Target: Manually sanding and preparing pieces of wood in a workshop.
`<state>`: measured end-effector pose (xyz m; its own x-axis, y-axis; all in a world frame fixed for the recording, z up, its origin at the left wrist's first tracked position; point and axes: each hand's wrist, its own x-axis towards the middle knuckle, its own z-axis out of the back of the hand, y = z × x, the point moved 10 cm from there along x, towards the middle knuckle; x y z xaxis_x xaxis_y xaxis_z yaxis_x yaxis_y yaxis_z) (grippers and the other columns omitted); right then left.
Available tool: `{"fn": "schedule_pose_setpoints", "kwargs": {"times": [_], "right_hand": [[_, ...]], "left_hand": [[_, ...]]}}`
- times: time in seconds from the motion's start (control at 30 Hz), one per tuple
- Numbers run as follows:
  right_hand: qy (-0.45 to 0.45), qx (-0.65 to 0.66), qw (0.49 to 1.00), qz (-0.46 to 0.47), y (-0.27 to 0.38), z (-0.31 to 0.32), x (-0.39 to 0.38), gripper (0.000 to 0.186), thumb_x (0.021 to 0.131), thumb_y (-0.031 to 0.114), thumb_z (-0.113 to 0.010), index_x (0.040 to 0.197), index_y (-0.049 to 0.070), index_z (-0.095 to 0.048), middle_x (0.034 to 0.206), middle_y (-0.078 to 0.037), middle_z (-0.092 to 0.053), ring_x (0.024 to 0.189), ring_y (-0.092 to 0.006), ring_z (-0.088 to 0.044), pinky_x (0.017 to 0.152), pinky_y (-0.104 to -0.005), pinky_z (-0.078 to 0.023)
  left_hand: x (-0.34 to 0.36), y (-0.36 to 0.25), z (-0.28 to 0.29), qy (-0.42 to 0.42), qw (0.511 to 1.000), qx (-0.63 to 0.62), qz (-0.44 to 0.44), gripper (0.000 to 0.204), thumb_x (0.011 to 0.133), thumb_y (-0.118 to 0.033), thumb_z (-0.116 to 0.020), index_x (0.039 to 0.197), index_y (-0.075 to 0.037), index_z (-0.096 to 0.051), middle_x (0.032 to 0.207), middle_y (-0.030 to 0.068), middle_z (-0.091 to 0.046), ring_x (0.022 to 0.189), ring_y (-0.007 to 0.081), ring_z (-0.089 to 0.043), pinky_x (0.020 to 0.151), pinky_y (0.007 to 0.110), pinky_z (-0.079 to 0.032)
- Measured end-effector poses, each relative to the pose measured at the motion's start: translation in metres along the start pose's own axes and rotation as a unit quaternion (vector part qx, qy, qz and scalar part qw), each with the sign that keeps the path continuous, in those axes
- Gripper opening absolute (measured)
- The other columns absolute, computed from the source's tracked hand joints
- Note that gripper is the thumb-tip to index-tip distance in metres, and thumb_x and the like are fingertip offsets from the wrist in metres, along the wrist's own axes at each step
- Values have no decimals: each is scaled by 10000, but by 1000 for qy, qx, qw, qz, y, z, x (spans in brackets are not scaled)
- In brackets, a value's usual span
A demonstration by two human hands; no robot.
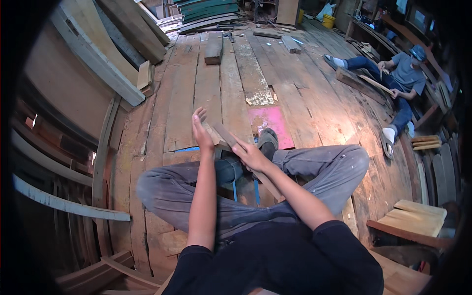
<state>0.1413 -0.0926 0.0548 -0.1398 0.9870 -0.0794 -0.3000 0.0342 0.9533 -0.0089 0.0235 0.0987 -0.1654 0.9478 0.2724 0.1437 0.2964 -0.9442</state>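
Right hand with fingers closed around a wooden strip at centre, its far end toward eleven o'clock, left hand just beside that end, fingers extended, yellow bucket at one o'clock, contents indistinct.

Right hand grips a strip, apparently wooden.

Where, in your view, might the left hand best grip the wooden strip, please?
I'd grip the wooden strip by its far end, from the left: the right hand covers its middle; that slim end juts out near the open left hand.
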Motion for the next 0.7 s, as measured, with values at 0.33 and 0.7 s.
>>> {"fn": "schedule_pose_setpoints", "kwargs": {"times": [0.33,0.7], "right_hand": [[3,15,1000,-6,29,4,-12,559,1023,299,-467,1542,200,-287,752,-159,-659,518,-216,-634,574,-342,-543],[31,87,991,-93,-22,-5,-7,586,1009,352,-491,1542,207,-294,597,-62,-521,445,-157,-531,487,-312,-492]], "left_hand": [[-5,-10,-10,12,1000,-10,-16,532,1064,-393,-229,1305,-29,-534,1264,140,-588,1164,249,-518,1049,382,-362],[2,-4,-10,15,999,-12,-30,546,1067,-398,-210,1298,-30,-540,1262,133,-587,1181,248,-510,1052,374,-356]]}}
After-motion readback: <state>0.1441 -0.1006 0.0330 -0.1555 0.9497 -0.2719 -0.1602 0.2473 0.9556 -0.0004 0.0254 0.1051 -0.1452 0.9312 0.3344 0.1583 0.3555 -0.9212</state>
